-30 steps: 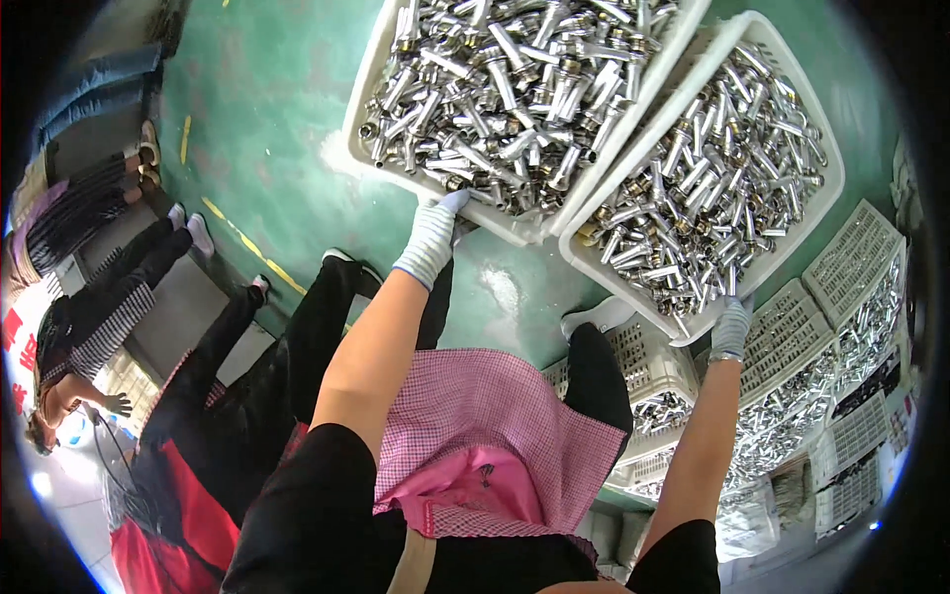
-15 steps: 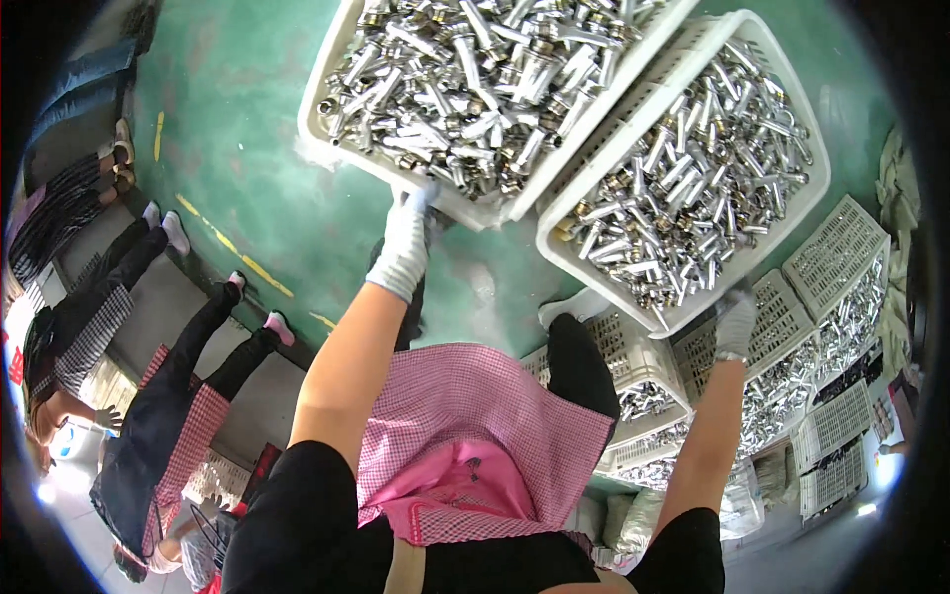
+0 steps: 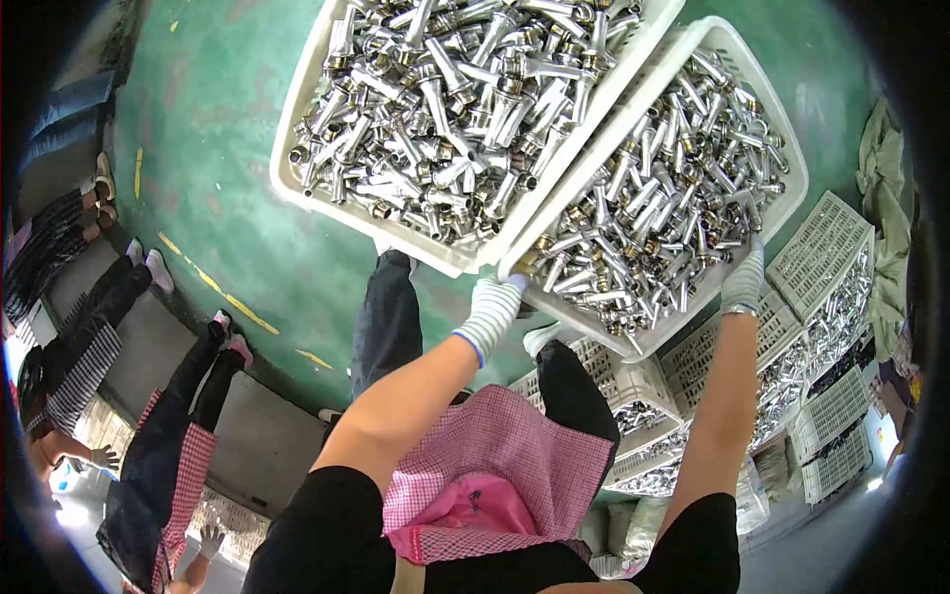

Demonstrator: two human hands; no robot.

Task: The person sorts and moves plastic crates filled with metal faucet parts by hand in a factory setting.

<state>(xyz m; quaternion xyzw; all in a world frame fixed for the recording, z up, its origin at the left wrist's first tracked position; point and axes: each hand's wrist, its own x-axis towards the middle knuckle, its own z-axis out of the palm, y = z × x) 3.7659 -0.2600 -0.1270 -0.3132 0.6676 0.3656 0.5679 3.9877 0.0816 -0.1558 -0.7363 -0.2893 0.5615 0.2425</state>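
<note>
A white plastic crate [image 3: 785, 148] heaped with shiny metal tube fittings [image 3: 653, 208] is in front of me, right of centre. My left hand [image 3: 492, 312], in a striped white work glove, grips its near left corner. My right hand [image 3: 744, 280], also gloved, grips its near right rim. A second, similar crate [image 3: 297, 163] full of the same fittings [image 3: 465, 109] lies to its left on the green floor. The held crate's long left edge overlaps that crate's rim. My pink checked apron [image 3: 495, 465] hangs below.
Stacks of white crates [image 3: 821, 247] holding more metal parts stand at the lower right. The green floor [image 3: 218, 119] has a yellow line [image 3: 228, 297]. Other people [image 3: 168, 436] stand at the left edge. A cloth [image 3: 881, 168] hangs at the right.
My left hand has left the near edge of the left crate and moved right onto the right crate's near corner. My right hand has kept its hold on that crate's rim.
</note>
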